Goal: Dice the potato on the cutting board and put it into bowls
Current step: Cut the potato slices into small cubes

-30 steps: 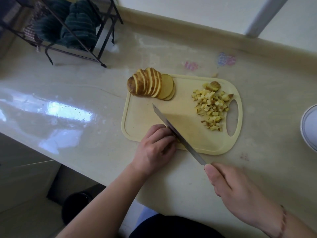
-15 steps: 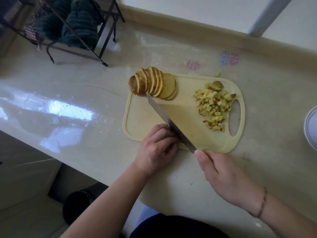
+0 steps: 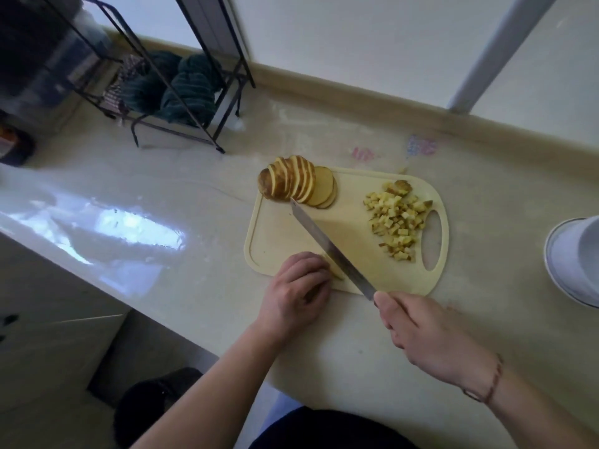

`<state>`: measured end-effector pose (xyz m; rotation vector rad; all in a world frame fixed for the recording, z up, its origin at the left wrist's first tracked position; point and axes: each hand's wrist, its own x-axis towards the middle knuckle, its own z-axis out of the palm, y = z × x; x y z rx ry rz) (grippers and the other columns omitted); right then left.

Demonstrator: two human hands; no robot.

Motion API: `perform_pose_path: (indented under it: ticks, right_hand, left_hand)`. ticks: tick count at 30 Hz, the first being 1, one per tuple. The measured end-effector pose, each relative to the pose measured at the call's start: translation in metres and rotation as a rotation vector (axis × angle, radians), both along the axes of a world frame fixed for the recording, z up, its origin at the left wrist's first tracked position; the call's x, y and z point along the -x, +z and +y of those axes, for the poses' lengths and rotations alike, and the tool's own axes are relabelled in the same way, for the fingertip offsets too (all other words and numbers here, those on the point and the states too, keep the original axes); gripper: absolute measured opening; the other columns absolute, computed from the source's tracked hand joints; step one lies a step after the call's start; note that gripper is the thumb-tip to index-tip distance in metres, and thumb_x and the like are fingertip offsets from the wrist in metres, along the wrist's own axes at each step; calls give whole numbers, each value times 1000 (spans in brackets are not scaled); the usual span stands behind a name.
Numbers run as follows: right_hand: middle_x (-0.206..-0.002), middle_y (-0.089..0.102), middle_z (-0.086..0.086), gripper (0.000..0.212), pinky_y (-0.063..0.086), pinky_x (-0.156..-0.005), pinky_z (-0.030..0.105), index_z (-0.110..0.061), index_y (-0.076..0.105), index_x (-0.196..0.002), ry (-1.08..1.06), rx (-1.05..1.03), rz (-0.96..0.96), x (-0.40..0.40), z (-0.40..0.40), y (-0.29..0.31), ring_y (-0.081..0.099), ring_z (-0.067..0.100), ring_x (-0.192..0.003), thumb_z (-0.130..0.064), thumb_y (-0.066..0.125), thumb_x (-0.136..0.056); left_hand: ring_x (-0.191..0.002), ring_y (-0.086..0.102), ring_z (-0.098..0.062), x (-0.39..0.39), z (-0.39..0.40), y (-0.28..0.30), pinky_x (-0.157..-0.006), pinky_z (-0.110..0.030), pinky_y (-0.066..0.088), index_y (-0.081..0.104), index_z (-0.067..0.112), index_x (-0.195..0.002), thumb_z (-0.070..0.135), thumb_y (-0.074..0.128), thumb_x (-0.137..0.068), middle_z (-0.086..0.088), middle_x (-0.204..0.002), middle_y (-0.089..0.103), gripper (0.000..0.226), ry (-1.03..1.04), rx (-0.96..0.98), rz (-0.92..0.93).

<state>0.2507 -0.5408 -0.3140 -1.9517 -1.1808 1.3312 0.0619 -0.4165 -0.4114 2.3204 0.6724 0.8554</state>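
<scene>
The left hand (image 3: 296, 291) curls its fingers onto potato strips (image 3: 335, 270) at the board's (image 3: 356, 222) lower edge, the right hand (image 3: 418, 328) grips the knife (image 3: 330, 247); firm, wet, likely slippery pieces want pinning from above.

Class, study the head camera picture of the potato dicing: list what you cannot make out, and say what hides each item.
1. Head view: the potato piece under the left hand; curled fingers cover nearly all of it.
2. Head view: the handle of the long steel knife; the right hand wraps it.
3. Head view: the white round bowl; the right frame edge cuts it off, contents unseen.
4. Head view: dark items on the black wire rack; blurred.
</scene>
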Motion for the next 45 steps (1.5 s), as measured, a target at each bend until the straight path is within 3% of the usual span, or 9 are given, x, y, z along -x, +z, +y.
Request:
perform_pose_path:
  ticks: [6,10,16,19,26,34,39,42,45]
  right_hand:
    - [-56,53,-1,59,37,-53,24,-18,51,-68,50,-49,-158,3,-5,-1,53,13,-56,-68,24,-85]
    - [-67,54,-9,53,46,-61,35,-31,42,-73,172,-28,-324,6,-9,-2,57,13,-65,-73,12,-84]
    - [-92,64,0,46,43,-61,36,-26,40,-95,363,-12,-582,6,-10,0,64,22,-83,-64,15,-97]
    - [-96,66,2,51,41,-60,35,-23,45,-102,438,-40,-633,7,-9,2,65,23,-85,-63,15,-97]
    - [-93,65,0,47,40,-60,34,-27,39,-96,435,-26,-641,14,-24,2,64,21,-83,-66,12,-95]
    - [-91,65,-5,81,36,-63,33,-32,36,-91,362,-27,-695,13,-79,4,63,19,-83,-79,-26,-67]
    - [-56,53,-18,52,40,-41,27,-35,48,-78,236,-64,-866,-9,-135,-1,57,10,-48,-74,18,-94]
    - [-54,46,-23,43,42,-46,26,-45,41,-81,22,14,-794,-2,-160,2,58,7,-53,-82,19,-87]
    - [-55,54,-11,60,42,-54,26,-35,46,-74,-163,60,-637,7,-160,3,55,6,-54,-88,19,-79]
  left_hand:
    - [-95,57,-25,6,-11,32,-85,-36,48,66,11,-99,7,70,-90,-5,-103,58,11,195,-115,-108]
    - [-89,60,-26,-3,10,79,-82,-35,52,73,6,-92,7,72,-88,-9,-92,68,4,22,-235,-65]
    - [-110,60,-21,-34,49,102,-94,-41,54,70,24,-125,42,70,-91,1,-125,64,39,-255,-24,781]
    - [-115,58,-19,-48,53,97,-99,-38,50,71,25,-125,35,68,-96,4,-128,62,31,-334,32,908]
    - [-114,57,-17,-54,66,82,-92,-31,48,75,26,-119,34,67,-97,6,-126,64,25,-452,-21,871]
    - [-91,63,-24,-42,79,61,-73,-41,58,76,20,-110,31,79,-87,-1,-110,70,25,-627,-260,651]
    - [-104,63,-30,-26,86,49,-87,-42,58,72,15,-122,39,86,-79,-7,-120,69,50,-537,-177,589]
    - [-105,63,-31,-16,81,40,-84,-42,58,70,17,-125,44,84,-79,-8,-123,68,55,-567,-267,573]
    - [-93,63,-30,-13,71,30,-71,-44,59,73,20,-118,41,83,-80,-4,-117,70,45,-495,-253,517]
